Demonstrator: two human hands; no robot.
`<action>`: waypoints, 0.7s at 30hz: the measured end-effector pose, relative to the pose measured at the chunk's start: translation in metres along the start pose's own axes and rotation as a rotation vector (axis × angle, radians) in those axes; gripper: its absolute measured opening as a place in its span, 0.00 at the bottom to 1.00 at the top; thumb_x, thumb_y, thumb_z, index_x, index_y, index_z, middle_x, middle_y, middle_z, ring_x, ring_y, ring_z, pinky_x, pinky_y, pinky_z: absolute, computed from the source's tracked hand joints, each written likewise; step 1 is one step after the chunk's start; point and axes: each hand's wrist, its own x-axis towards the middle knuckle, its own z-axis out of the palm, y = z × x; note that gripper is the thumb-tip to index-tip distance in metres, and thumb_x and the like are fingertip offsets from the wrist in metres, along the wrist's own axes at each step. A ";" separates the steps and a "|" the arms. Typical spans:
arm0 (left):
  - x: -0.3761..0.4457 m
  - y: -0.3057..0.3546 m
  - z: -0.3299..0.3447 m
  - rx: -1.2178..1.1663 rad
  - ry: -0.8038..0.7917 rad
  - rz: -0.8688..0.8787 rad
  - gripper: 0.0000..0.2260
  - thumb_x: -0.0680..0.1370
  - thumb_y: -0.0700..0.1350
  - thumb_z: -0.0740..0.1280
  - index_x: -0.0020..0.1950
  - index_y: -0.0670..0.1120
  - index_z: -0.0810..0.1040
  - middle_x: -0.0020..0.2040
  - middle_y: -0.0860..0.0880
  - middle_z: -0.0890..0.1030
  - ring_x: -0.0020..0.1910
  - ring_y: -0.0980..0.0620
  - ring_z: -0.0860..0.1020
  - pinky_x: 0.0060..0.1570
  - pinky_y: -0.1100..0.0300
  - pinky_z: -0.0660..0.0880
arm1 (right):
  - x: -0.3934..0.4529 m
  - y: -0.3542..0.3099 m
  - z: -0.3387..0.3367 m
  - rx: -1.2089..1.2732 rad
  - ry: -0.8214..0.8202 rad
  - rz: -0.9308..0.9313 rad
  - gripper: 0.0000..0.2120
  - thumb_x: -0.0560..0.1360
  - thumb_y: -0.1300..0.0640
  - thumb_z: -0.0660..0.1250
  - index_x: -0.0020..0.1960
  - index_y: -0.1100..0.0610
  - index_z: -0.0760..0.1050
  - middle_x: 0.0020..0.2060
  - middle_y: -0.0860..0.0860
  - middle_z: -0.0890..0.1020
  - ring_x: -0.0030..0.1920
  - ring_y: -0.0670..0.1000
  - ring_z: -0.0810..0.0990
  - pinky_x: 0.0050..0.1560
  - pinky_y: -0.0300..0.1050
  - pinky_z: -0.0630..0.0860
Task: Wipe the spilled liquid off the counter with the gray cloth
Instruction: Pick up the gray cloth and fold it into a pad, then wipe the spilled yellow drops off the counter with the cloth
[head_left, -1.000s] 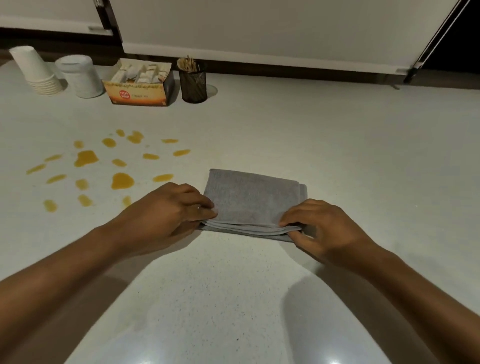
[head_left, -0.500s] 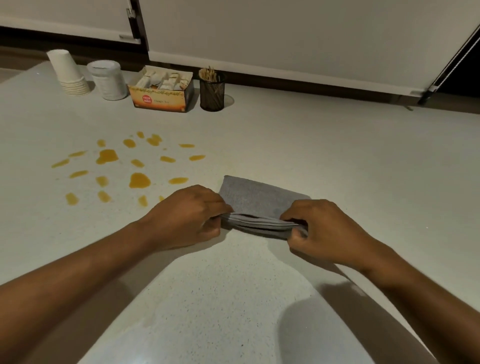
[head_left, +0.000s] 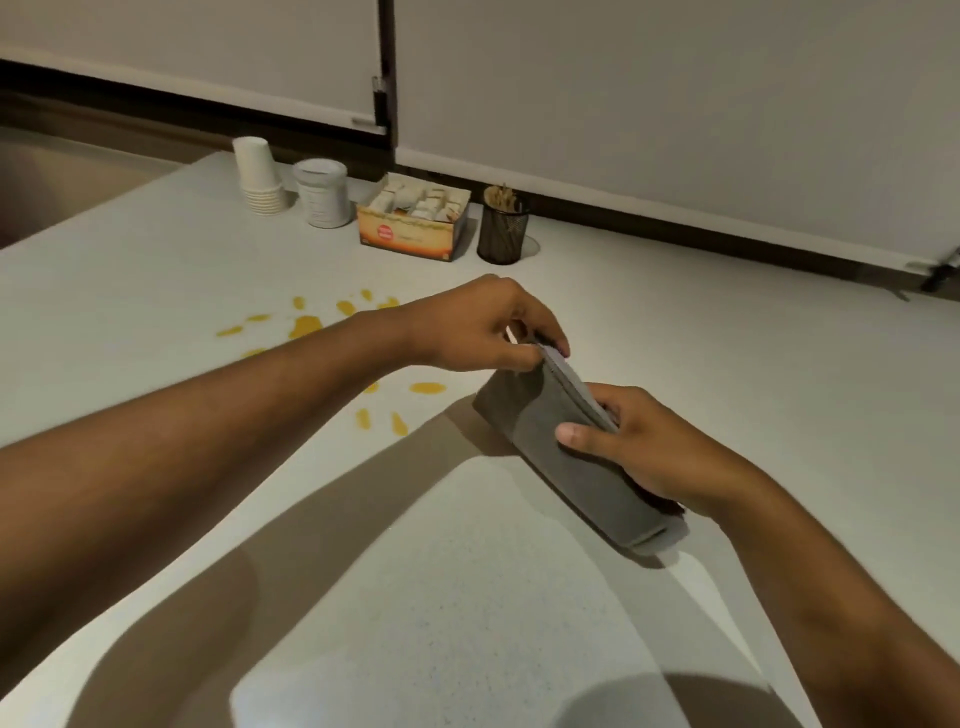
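Grip: left hand (head_left: 478, 325) and right hand (head_left: 641, 447) each pinch the top edge of the folded gray cloth (head_left: 566, 462).
Place: cloth lifted above the counter (head_left: 727, 322); spilled liquid (head_left: 306, 325) at ten o'clock.
Handling: probably soft, light, limp; take it by the folded edges.

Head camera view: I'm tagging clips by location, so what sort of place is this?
Probably an office pantry or break-room drinks counter: a stack of paper cups, an open box of sachets and a mesh cup of stirrers stand along the back.
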 end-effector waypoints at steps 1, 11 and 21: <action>-0.002 -0.005 -0.003 -0.010 0.028 -0.015 0.14 0.82 0.45 0.69 0.67 0.48 0.84 0.61 0.50 0.86 0.56 0.56 0.84 0.56 0.57 0.83 | 0.003 -0.003 0.001 0.075 0.000 0.033 0.10 0.80 0.43 0.67 0.60 0.42 0.79 0.50 0.43 0.86 0.49 0.48 0.87 0.45 0.42 0.85; -0.151 -0.129 -0.061 0.066 0.279 -0.223 0.23 0.82 0.64 0.64 0.69 0.52 0.82 0.65 0.54 0.85 0.61 0.58 0.82 0.59 0.57 0.79 | 0.035 -0.062 0.032 0.534 0.307 0.209 0.13 0.84 0.50 0.64 0.65 0.53 0.80 0.52 0.55 0.89 0.47 0.55 0.89 0.41 0.46 0.86; -0.291 -0.278 -0.099 0.458 0.096 -0.426 0.41 0.78 0.76 0.46 0.85 0.53 0.61 0.86 0.48 0.61 0.86 0.44 0.52 0.81 0.36 0.53 | 0.118 -0.132 0.136 -0.378 0.515 0.236 0.17 0.85 0.48 0.61 0.68 0.56 0.75 0.60 0.60 0.82 0.56 0.65 0.80 0.49 0.51 0.74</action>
